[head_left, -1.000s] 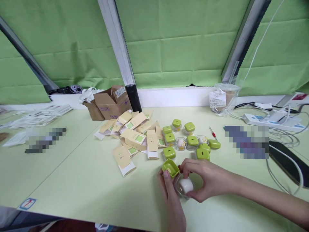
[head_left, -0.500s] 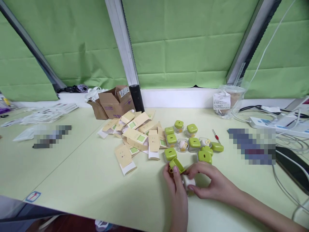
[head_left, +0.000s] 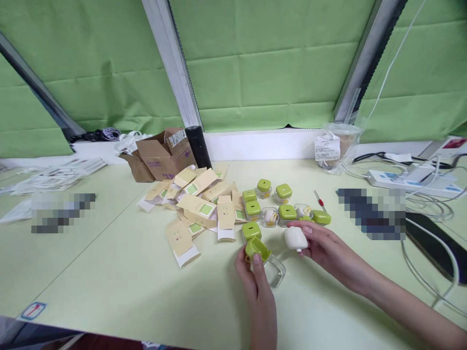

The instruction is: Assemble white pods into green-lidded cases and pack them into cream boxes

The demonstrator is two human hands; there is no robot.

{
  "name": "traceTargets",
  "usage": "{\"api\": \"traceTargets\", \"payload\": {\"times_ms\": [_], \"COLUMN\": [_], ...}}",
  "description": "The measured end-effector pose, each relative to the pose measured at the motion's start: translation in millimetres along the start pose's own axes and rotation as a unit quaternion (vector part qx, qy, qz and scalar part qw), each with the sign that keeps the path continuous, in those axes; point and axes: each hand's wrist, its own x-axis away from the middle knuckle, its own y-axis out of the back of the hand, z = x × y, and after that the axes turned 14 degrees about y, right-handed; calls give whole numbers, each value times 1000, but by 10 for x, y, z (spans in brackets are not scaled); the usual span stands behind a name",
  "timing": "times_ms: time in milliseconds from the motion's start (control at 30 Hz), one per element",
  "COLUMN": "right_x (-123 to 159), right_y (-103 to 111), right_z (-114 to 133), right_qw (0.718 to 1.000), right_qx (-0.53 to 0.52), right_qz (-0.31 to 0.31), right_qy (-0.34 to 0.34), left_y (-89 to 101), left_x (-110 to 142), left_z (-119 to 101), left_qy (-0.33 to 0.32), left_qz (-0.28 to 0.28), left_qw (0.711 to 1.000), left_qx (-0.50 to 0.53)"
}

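Observation:
My left hand [head_left: 257,279] is closed on a small clear case [head_left: 275,272] whose green lid [head_left: 257,249] is flipped up; the clear part looks hollow. In my right hand [head_left: 317,240], a white rounded earbud-style case [head_left: 296,238] is pinched between the fingers, just above and to the right of the clear one and apart from it. Beyond both hands stand several similar clear cases with green lids [head_left: 287,212], one of them right past my left fingers. Two cases lack lids on top and show white contents [head_left: 270,217]. A loose green lid [head_left: 321,217] lies to their right.
Flattened beige cartons [head_left: 200,206] lie piled left of the cases. Behind stand an open cardboard box [head_left: 164,155] and a black cylinder [head_left: 199,147]. To the right are a red-handled tool [head_left: 319,200], a power strip [head_left: 412,183], cables and a black phone-like slab [head_left: 438,243].
The white case has come out of the clear case and moved up and right in my right hand. My left hand still holds the clear case. The view has turned slightly right.

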Motion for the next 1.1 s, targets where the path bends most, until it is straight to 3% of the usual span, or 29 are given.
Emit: {"api": "traceTargets", "payload": {"times_ms": [67,133,267,367,500,633,767,933,1100], "right_x": [26,57,118,147,156,152,177,224,236], "right_y": [-22,-26,-7,0,11,15,-20,-94,-151], "right_z": [-8,-24,-54,-59,-46,-31,-45,-71,-68], "right_qw": [999,996,969,936,906,892,895,939,965], "right_qx": [20,62,142,200,246,269,276,220,174], "right_qz": [-3,10,68,107,152,185,176,100,70], "right_qy": [25,69,190,270,307,313,303,246,182], "left_y": [19,22,-12,-32,-21,1,6,16,2], "left_x": [56,124,222,227,196,186,196,228,273], "left_z": [-56,-126,-219,-213,-169,-145,-177,-249,-206], "left_qy": [-51,-70,12,40,50,74,73,31,1], "left_qz": [7,54,162,163,156,165,171,142,104], "left_qw": [999,996,986,982,982,978,977,989,995], "left_qx": [-10,-11,44,86,98,100,100,39,0]}}
